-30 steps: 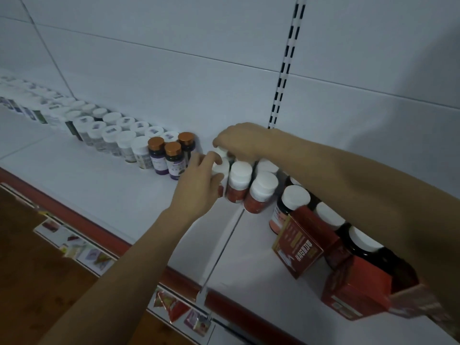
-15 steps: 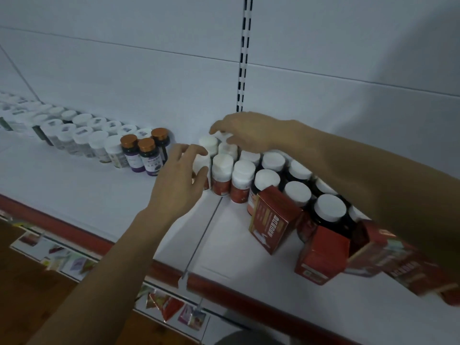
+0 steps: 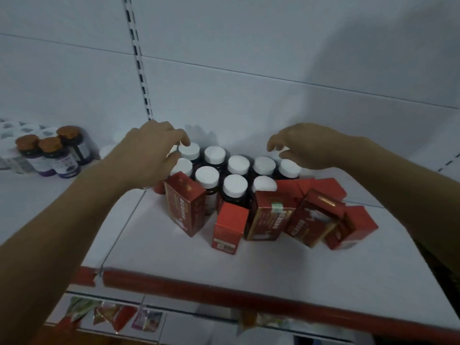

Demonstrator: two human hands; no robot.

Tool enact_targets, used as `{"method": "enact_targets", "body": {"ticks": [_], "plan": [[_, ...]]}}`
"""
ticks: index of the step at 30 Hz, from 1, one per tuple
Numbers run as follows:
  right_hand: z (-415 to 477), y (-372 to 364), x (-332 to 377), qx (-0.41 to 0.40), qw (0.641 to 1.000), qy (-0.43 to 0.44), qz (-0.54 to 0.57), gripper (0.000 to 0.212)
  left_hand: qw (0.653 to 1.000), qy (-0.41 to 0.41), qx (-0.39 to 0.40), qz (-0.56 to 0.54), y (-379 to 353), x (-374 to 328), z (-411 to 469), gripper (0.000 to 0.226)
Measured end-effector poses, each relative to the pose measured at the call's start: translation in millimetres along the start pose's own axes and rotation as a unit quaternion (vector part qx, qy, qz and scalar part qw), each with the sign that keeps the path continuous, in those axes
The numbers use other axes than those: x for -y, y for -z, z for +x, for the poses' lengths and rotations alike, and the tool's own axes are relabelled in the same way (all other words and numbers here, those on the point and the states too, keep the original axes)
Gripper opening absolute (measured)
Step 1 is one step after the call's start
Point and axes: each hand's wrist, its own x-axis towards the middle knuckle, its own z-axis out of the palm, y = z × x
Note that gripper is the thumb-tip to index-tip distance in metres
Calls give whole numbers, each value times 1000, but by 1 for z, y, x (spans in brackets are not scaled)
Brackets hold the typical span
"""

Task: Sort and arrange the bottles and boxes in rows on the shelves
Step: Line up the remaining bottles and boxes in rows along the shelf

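Flanking bottles (image 3: 237, 164): left hand (image 3: 149, 155), right hand (image 3: 307, 145), seemingly empty.

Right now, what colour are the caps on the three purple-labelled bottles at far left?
The caps are orange-brown; the head view shows them best.

White back wall (image 3: 249, 33) of horizontal panels divided by thin seams, with a black-slotted upright (image 3: 139, 68) running down it left of centre and a second slotted strip (image 3: 448, 165) at the far right. A broad soft shadow (image 3: 398, 58) darkens the upper right panels; the light is dim and bluish. The white shelf (image 3: 273, 265) is crossed by a board seam (image 3: 119, 235) and edged in front by a red strip (image 3: 224, 292). Below it is a lower white level (image 3: 194, 327) and a brown floor (image 3: 74, 339).
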Motion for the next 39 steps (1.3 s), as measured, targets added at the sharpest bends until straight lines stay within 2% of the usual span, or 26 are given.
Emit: {"method": "enact_targets", "body": {"ticks": [3,5,8,11,14,16,19,22,25,29,34,39], "plan": [[-34,-14,-17,13,999,-14,32,30,993,-101,8,-56,-2,-29,3,26],[-45,-25,-23,20,998,-21,48,32,977,-159,71,-118,-6,-52,1,30],[-46,-41,-23,9,998,-17,53,44,949,-194,214,-123,-15,-82,-3,51],[-38,-43,-18,-2,997,0,73,55,944,-175,266,-93,-31,-94,-8,61],[-28,-41,-9,58,997,13,54,62,958,-200,205,-10,-38,-99,-13,56],[-22,-44,-6,74,996,12,47,59,963,-212,169,-2,-32,-99,-14,53],[-18,-34,-5,72,997,-2,35,51,971,-197,103,-92,-13,-85,-14,51],[-20,6,-1,65,998,-13,12,56,970,-158,18,-183,13,-59,-14,52],[-18,53,5,37,999,-28,-1,53,969,-104,-58,-215,34,-29,-14,52],[-4,98,25,-36,997,-41,62,43,963,-40,-123,-237,50,24,-17,43],[61,113,74,-82,982,-2,173,30,977,-15,-110,-182,52,103,-38,45],[127,118,136,-48,942,108,314,19,981,-17,-34,-189,47,184,-73,42]]}}
